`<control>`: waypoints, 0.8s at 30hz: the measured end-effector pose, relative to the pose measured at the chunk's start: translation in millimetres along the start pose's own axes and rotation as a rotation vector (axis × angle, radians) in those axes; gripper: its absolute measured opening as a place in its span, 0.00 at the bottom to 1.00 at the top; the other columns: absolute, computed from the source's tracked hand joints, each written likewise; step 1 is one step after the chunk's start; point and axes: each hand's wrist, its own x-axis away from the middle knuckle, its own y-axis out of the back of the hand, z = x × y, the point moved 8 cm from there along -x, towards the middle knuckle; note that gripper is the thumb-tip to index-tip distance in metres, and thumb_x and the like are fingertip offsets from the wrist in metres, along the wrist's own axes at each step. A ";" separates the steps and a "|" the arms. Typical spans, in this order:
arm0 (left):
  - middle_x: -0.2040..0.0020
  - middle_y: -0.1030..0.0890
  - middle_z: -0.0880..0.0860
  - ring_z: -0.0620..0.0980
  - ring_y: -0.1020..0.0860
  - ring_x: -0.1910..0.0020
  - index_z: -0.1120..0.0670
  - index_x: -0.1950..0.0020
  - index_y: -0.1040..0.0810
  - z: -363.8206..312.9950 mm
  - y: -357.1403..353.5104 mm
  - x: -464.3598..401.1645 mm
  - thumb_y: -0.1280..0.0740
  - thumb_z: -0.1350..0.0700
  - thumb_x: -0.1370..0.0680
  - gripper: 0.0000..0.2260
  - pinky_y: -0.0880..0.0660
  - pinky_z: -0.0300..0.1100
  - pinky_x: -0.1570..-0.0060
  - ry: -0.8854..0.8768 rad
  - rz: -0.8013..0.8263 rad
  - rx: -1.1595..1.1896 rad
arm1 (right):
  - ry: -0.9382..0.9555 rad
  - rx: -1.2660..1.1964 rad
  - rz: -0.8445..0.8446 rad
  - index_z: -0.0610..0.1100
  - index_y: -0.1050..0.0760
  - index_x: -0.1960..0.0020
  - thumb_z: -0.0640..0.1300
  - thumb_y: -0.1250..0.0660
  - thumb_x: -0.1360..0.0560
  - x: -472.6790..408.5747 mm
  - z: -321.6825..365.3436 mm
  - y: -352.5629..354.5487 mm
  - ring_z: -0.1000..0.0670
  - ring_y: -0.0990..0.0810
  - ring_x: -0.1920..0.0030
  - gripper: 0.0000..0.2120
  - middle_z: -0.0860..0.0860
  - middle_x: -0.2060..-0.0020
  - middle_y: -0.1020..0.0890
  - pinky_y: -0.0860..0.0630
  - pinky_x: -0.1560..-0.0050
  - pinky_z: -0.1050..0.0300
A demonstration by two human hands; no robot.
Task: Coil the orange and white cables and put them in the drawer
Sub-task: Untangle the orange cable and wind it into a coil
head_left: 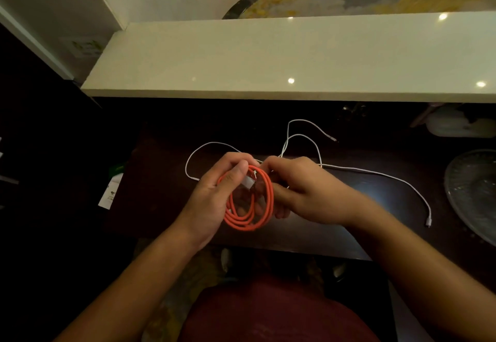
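Both hands are meeting above the near edge of a dark, glossy wooden tabletop (166, 180), working on a thin orange cable (264, 207) that is already wound into an oval coil of several loops. The left hand (214, 199) is curling around the coil's left side, its thumb pressing a small white plug (248, 182) at the top of the loops, while the coil is hanging down across its palm and fingers. The right hand (303, 191) is closing on the coil's right side, its fingers bending in toward the top of the loops near the plug; exactly what its fingertips are pinching is hidden by blur and by the hand itself. Behind the hands, a long thin white cable (375, 173) is lying uncoiled on the tabletop, looping out to the left, rising in two arcs toward the back, and trailing off to the right, where one small connector end is resting near a clear patterned glass plate (472, 188) at the table's right edge. A pale cream stone ledge (268, 59) is running across the back above the table, and a white paper tag (110, 194) is sitting beside the table's left edge. The drawer is not showing anywhere.
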 end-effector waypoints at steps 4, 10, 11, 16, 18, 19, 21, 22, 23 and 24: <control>0.55 0.20 0.49 0.47 0.22 0.57 0.52 0.46 0.21 2.7 -2.7 1.9 0.41 0.48 0.18 0.12 0.24 0.40 0.57 -0.038 -0.069 -0.017 | 0.057 0.268 -0.140 0.47 0.31 0.52 0.57 0.32 0.21 -2.6 2.7 -6.0 0.44 0.19 0.65 0.15 0.48 0.66 0.18 0.24 0.64 0.44; 0.54 0.19 0.52 0.47 0.18 0.55 0.47 0.45 0.22 7.6 -2.7 1.7 0.41 0.46 0.18 0.10 0.22 0.40 0.57 -0.039 -0.069 -0.197 | 0.025 0.483 -0.190 0.45 0.24 0.54 0.64 0.34 0.23 -5.2 -0.9 -2.1 0.41 0.18 0.64 0.21 0.48 0.66 0.17 0.23 0.63 0.46; 0.55 0.19 0.52 0.47 0.17 0.56 0.48 0.44 0.22 6.5 -3.4 1.4 0.40 0.47 0.18 0.10 0.21 0.41 0.58 -0.040 -0.034 -0.214 | 0.026 0.398 -0.131 0.45 0.22 0.56 0.61 0.33 0.22 -6.2 -2.2 -1.2 0.44 0.18 0.66 0.19 0.48 0.67 0.17 0.22 0.62 0.46; 0.59 0.19 0.56 0.55 0.18 0.66 0.51 0.43 0.24 7.0 -11.1 1.4 0.38 0.53 0.18 0.07 0.20 0.47 0.64 0.019 0.188 -0.086 | -0.116 -0.084 0.162 0.43 0.20 0.60 0.50 0.28 0.22 -2.2 -10.2 2.6 0.52 0.18 0.75 0.12 0.47 0.73 0.16 0.20 0.69 0.54; 0.59 0.18 0.53 0.55 0.18 0.65 0.49 0.43 0.23 6.3 -9.6 1.8 0.35 0.52 0.20 0.07 0.22 0.52 0.64 0.019 0.199 -0.094 | -0.146 -0.168 0.174 0.40 0.21 0.61 0.47 0.27 0.23 -2.2 -13.5 4.0 0.51 0.19 0.76 0.13 0.47 0.75 0.17 0.21 0.70 0.56; 0.58 0.18 0.52 0.55 0.18 0.65 0.48 0.44 0.23 6.2 -8.5 3.0 0.35 0.51 0.21 0.08 0.22 0.55 0.64 0.025 0.199 -0.092 | -0.162 -0.215 0.187 0.37 0.22 0.60 0.45 0.27 0.22 -1.8 -15.7 3.1 0.51 0.20 0.77 0.13 0.47 0.76 0.18 0.22 0.71 0.57; 0.56 0.18 0.53 0.54 0.17 0.63 0.48 0.45 0.22 6.2 -9.6 6.5 0.34 0.51 0.23 0.08 0.19 0.52 0.63 0.046 0.239 -0.019 | -0.197 -0.313 0.258 0.32 0.24 0.59 0.39 0.28 0.21 0.1 -20.8 -3.4 0.52 0.21 0.78 0.12 0.48 0.78 0.20 0.24 0.73 0.59; 0.55 0.18 0.57 0.54 0.17 0.64 0.49 0.44 0.22 5.7 -12.7 8.4 0.34 0.52 0.23 0.09 0.20 0.48 0.62 0.051 0.281 0.034 | -0.209 -0.385 0.311 0.30 0.25 0.58 0.36 0.30 0.21 1.0 -23.0 -8.8 0.52 0.21 0.79 0.11 0.48 0.79 0.22 0.25 0.73 0.59; 0.55 0.20 0.65 0.55 0.18 0.65 0.51 0.43 0.23 4.7 -16.4 9.8 0.35 0.54 0.23 0.09 0.20 0.46 0.62 0.053 0.327 0.081 | -0.213 -0.473 0.369 0.29 0.26 0.58 0.34 0.31 0.21 1.3 -23.7 -14.7 0.52 0.21 0.79 0.10 0.48 0.79 0.23 0.25 0.73 0.59; 0.55 0.22 0.71 0.56 0.19 0.66 0.51 0.41 0.24 4.5 -19.8 10.5 0.36 0.55 0.22 0.10 0.21 0.46 0.62 0.054 0.368 0.118 | -0.216 -0.562 0.421 0.31 0.26 0.59 0.34 0.34 0.22 1.2 -23.4 -20.4 0.51 0.21 0.79 0.08 0.48 0.80 0.26 0.25 0.74 0.58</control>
